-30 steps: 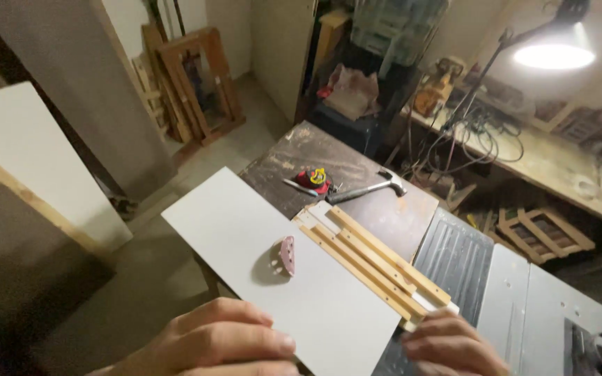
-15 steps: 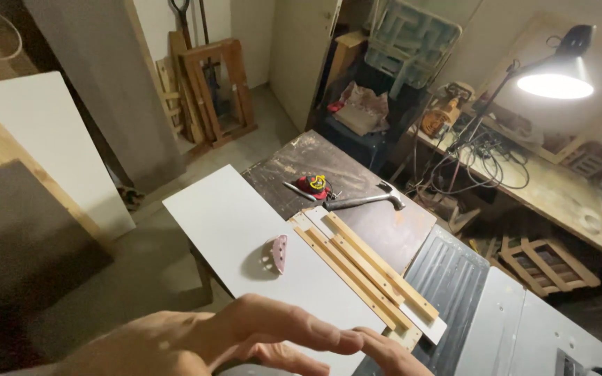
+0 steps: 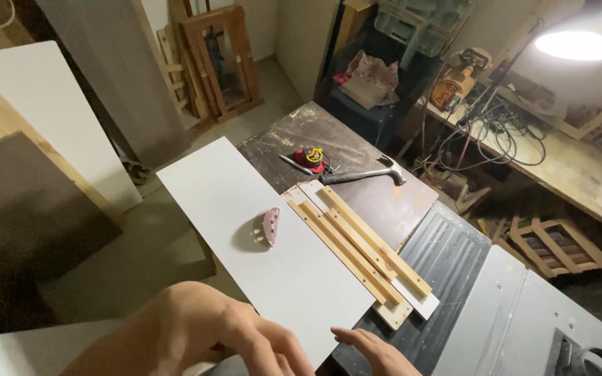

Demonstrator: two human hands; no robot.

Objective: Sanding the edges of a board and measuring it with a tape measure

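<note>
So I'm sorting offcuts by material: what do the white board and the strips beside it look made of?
White board: likely laminated sheet, smooth matte face, no grain. Strips: bare light wood, with visible grain and a tan colour. The left hand hovers over the board's near end.

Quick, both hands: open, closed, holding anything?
Left hand: open, holding nothing, above the white board.
Right hand: open, empty, fingers flat at board's edge.

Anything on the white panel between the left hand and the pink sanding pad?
Nothing: the head view shows bare white panel between the left hand and the pink sanding pad.
</note>
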